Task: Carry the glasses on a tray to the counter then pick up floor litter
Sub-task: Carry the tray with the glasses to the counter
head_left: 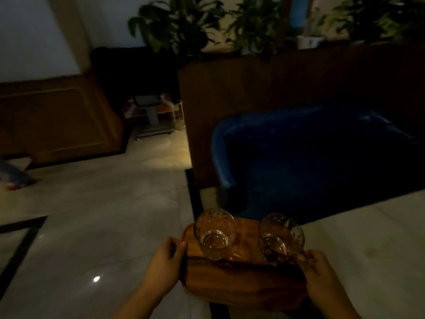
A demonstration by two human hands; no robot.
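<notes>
Gripping the wooden tray (241,279) at its left and right ends, left hand (164,261) and right hand (318,272) curl closed; two upright glasses (215,233) stand on its far half, long axis left-right, above the tiled floor (103,226).

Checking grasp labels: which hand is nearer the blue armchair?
Right. The right hand grips the wooden tray's right edge, below the blue armchair; the left hand grips the left edge, farther over the floor.

I see a dim room: pale tiled floor (96,217), blue chair (310,162) at two o'clock, wood partition (230,93) behind it, plants (174,26) at twelve.
</notes>
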